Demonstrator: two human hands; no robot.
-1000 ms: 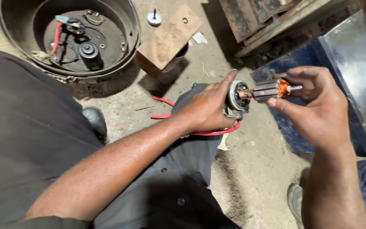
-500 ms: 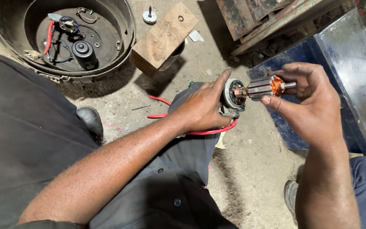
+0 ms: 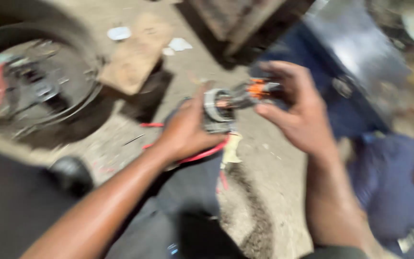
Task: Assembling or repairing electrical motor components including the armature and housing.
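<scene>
I see both forearms reaching up from the bottom edge, meeting a little above the middle of a blurred view. My left hand comes in from about 7 o'clock, wrist straight, fingers curled round the grey round housing and closed on it. My right hand comes in from about 5 o'clock, palm turned toward the left hand, thumb and fingertips pinched shut on the motor armature, whose orange band shows just at 3 o'clock of the housing. The armature's inner end meets the housing; the blur hides how far in it sits.

I count two hands, one armature, one housing, one red wire looping under the left hand. At 10 o'clock of the hands lies one wooden block; farther out at 9 o'clock sits one round black drum. At 3 o'clock stands a blue metal case.
</scene>
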